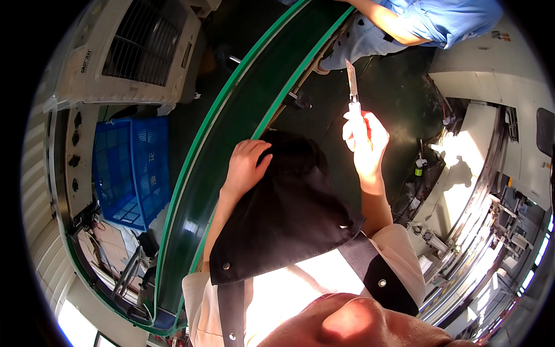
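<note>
In my right hand (365, 139) is a utility knife (353, 95), its blade out and pointing up, away from me. Bright sunlight falls on that hand, and the fingers wrap round the handle. My left hand (247, 166) is by the near edge of a green conveyor belt (225, 133), beside the top of my black apron (277, 220). Its fingers are loosely bent with the thumb apart, and I see nothing held in it. Whether the fingertips touch the apron cannot be made out.
Beyond the belt stands a blue plastic crate (134, 173), with a pale machine (139, 52) with a dark grille above it. A co-worker in a blue shirt (445, 20) is at the belt's far end. Pale machinery (474, 156) lines the right side.
</note>
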Action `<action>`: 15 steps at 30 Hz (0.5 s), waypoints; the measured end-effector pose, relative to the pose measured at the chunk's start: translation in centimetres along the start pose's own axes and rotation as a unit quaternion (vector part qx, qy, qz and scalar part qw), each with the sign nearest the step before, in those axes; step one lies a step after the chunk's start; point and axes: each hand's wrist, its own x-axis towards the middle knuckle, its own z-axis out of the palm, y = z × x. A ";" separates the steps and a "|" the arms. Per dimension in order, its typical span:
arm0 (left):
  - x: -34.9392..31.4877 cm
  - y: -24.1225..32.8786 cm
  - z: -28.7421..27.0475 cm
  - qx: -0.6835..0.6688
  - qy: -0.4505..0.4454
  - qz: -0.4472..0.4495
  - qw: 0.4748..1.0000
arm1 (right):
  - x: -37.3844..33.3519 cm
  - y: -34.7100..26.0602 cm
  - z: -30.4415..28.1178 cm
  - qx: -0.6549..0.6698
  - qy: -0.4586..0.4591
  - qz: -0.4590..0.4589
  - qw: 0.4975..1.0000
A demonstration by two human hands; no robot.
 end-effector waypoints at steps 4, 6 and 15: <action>1.4 1.6 -0.6 -0.136 -0.029 0.000 0.990 | -0.7 0.9 2.1 0.075 -0.076 0.056 0.993; 2.3 2.2 -0.4 -0.233 -0.024 0.037 0.972 | -1.5 1.3 4.3 0.063 -0.158 0.094 0.981; 0.6 0.8 0.5 -0.514 0.103 -0.165 0.835 | -3.1 5.2 5.5 -0.131 -0.314 0.087 0.936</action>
